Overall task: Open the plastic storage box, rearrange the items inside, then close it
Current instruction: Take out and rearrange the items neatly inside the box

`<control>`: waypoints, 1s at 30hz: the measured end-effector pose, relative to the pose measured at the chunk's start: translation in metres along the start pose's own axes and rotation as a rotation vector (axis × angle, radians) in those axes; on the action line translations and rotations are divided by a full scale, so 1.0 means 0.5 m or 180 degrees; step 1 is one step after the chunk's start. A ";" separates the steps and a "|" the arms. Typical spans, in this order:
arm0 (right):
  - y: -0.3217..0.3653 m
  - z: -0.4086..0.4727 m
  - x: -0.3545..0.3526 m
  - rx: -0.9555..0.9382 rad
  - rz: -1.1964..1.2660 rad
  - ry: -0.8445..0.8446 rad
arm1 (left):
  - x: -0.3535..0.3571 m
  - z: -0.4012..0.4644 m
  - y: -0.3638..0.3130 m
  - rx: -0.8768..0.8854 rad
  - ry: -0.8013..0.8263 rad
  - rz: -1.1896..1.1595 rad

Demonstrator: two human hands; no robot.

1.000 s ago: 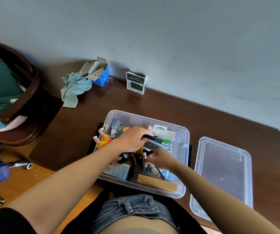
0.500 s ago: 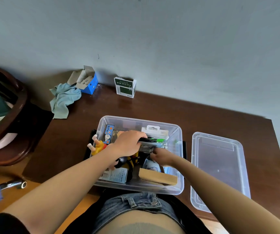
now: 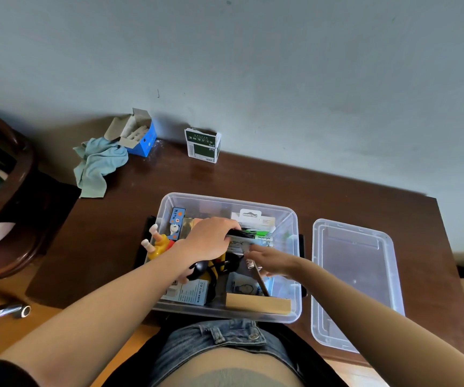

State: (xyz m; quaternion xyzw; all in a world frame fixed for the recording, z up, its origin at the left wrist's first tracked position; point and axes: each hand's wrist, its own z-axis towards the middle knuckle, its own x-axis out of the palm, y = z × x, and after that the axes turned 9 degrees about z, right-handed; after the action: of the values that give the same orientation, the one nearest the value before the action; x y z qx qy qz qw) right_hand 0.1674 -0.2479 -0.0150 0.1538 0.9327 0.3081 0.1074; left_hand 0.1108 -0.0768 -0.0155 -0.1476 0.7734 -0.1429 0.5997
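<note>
The clear plastic storage box [image 3: 292,219] stands open at the table's near edge, full of small items. Its clear lid [image 3: 353,277] lies upside down to the right. Inside the box, my left hand [image 3: 208,241] grips a flat black and green package [image 3: 256,234] from above. My right hand [image 3: 274,261] reaches in from the right, fingers under the same package's near edge. A yellow toy figure [image 3: 159,244] leans at the box's left wall, a blue card pack [image 3: 177,222] behind it, a tan box [image 3: 257,303] at the front, a black corded device [image 3: 205,268] below my left hand.
A blue carton [image 3: 141,138] and a crumpled teal cloth [image 3: 98,163] lie at the table's back left. A green and white carton [image 3: 202,146] stands by the wall. A dark wooden chair [image 3: 4,191] is at the left, a metal tool [image 3: 10,311] below it.
Both hands stayed inside the box on the flat package; my right hand shifted slightly up toward it. The camera view swung, so the box now sits more centred.
</note>
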 end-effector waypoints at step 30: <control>0.004 0.011 0.018 0.0623 0.0131 -0.0009 | 0.016 0.000 -0.001 0.0331 0.0036 0.0481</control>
State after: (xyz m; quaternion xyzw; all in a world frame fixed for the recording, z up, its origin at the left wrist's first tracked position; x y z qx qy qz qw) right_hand 0.1613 -0.2402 -0.0191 0.1831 0.9548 0.2174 0.0868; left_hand 0.1089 -0.0803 -0.0224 -0.0568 0.7772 -0.1380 0.6113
